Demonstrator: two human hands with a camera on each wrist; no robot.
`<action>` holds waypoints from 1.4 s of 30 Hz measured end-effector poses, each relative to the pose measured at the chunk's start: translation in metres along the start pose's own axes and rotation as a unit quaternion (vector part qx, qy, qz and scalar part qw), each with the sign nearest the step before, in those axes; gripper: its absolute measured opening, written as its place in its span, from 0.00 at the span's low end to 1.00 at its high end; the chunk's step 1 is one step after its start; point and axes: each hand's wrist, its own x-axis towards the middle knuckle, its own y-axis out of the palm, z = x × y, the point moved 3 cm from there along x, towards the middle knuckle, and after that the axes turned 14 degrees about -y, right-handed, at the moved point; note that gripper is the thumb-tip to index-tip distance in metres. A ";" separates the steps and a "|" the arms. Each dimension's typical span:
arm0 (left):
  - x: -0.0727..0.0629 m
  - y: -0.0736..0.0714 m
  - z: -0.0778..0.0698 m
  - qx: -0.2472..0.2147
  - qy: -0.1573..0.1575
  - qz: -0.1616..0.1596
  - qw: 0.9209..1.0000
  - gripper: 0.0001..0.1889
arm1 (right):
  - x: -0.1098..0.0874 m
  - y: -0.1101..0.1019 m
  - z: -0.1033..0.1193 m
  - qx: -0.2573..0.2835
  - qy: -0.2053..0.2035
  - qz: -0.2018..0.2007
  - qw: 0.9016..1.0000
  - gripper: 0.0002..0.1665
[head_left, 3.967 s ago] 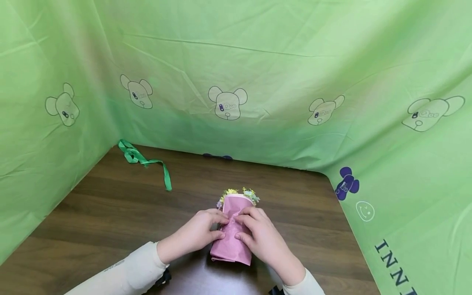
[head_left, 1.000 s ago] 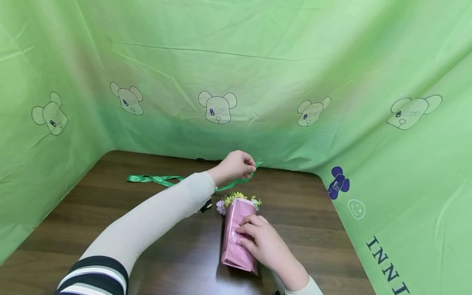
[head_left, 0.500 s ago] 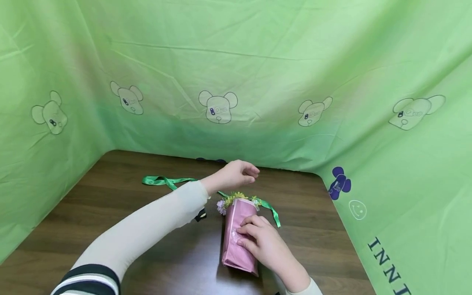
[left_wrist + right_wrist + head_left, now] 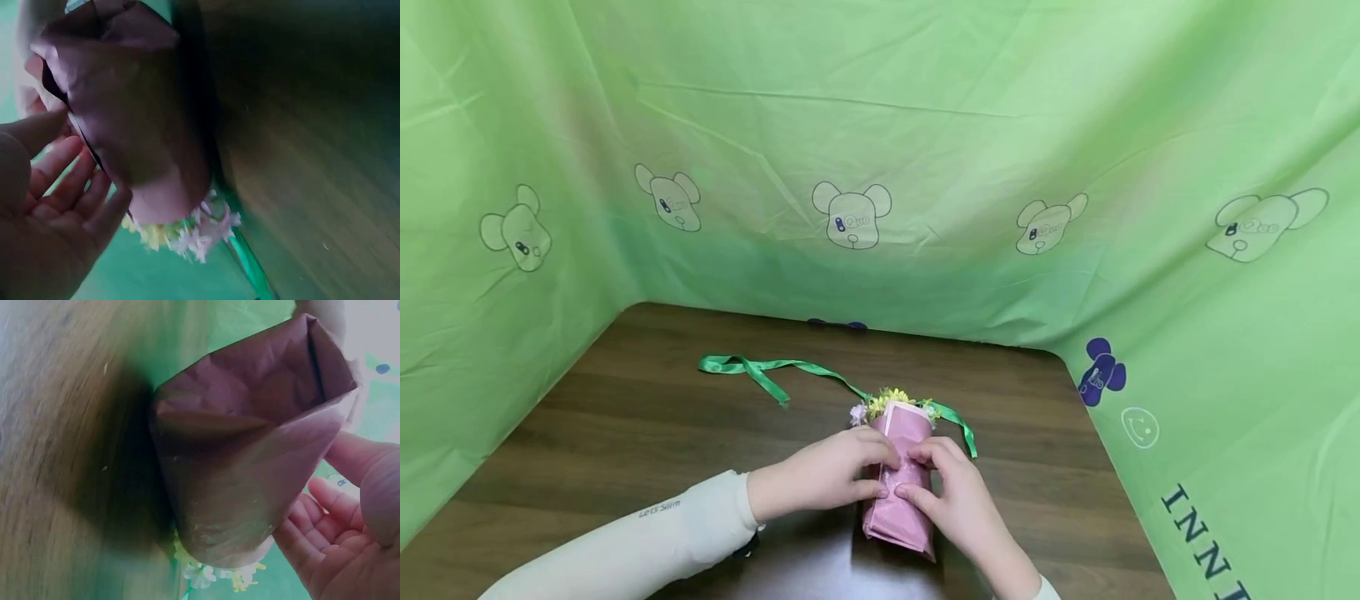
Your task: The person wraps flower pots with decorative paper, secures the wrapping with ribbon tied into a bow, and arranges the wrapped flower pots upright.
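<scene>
A small bouquet wrapped in pink paper [image 4: 901, 525] lies on the table, its yellow, white and lilac flowers [image 4: 891, 402] pointing away from me. My left hand [image 4: 827, 471] holds the wrapper's left side, fingertips and thumb on its upper face. From the right, my right hand [image 4: 957, 500] grips the same paper with thumb and fingers bent over it. The right wrist view shows the wrapper's hollow lower end [image 4: 250, 394]. A green satin ribbon [image 4: 808, 367] runs across the table by the flower end, its middle hidden there and one end emerging at the right.
The dark wooden table [image 4: 647, 433] is enclosed by a green cloth [image 4: 955, 125] at the back and both sides, printed with bear heads. The ribbon's looped end [image 4: 722, 364] lies toward the back left.
The ribbon was drawn from the back left corner to the flower end by my left hand, which let it go. That hand has since come back onto the bouquet; the right stayed there.
</scene>
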 end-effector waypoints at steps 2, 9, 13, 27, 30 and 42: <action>-0.003 0.000 -0.004 0.023 0.000 -0.011 1.000 0.14 | 0.001 0.000 -0.001 0.012 0.007 0.002 1.000 0.25; -0.001 -0.005 -0.015 0.103 0.018 -0.030 0.994 0.07 | 0.007 -0.007 -0.010 0.102 -0.008 0.051 0.993 0.19; 0.001 -0.007 -0.022 0.130 0.005 -0.041 0.991 0.06 | 0.015 -0.019 -0.023 0.148 0.016 0.094 0.984 0.14; 0.008 -0.013 -0.035 0.217 0.011 -0.018 0.976 0.06 | 0.017 -0.047 -0.119 -0.135 0.290 0.222 0.921 0.14; 0.010 -0.017 -0.036 0.226 0.002 -0.001 0.974 0.06 | 0.018 -0.038 -0.126 -0.139 0.281 0.234 0.920 0.15; 0.012 -0.023 -0.036 0.218 -0.020 0.022 0.976 0.08 | 0.011 -0.075 -0.148 -0.175 0.190 0.125 0.958 0.04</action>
